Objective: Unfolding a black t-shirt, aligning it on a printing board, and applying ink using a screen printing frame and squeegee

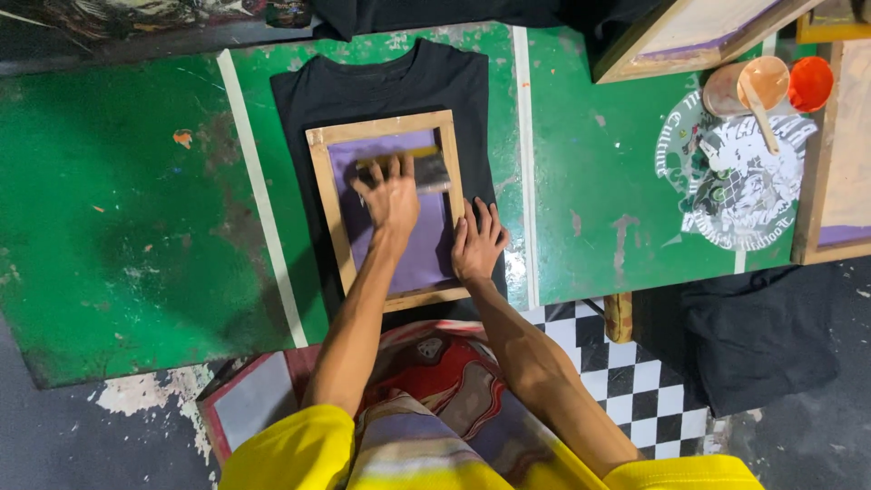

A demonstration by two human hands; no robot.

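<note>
The left hand point(388, 195) held a closed grip on the squeegee point(413, 171), set near the far end of the purple mesh inside the wooden frame point(381, 130). The right hand point(476, 240) lay flat and open, pressing the frame's right rail. The frame sat on a black shirt point(381, 82) spread over the green tabletop point(118, 209). Most of the mesh toward the person looked unswept. Right of the frame stood an ink cup point(758, 82).

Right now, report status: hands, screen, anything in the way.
Left hand grips squeegee on purple mesh. Right hand flat, pressing wooden screen frame onto black shirt. Nothing blocking.
</note>
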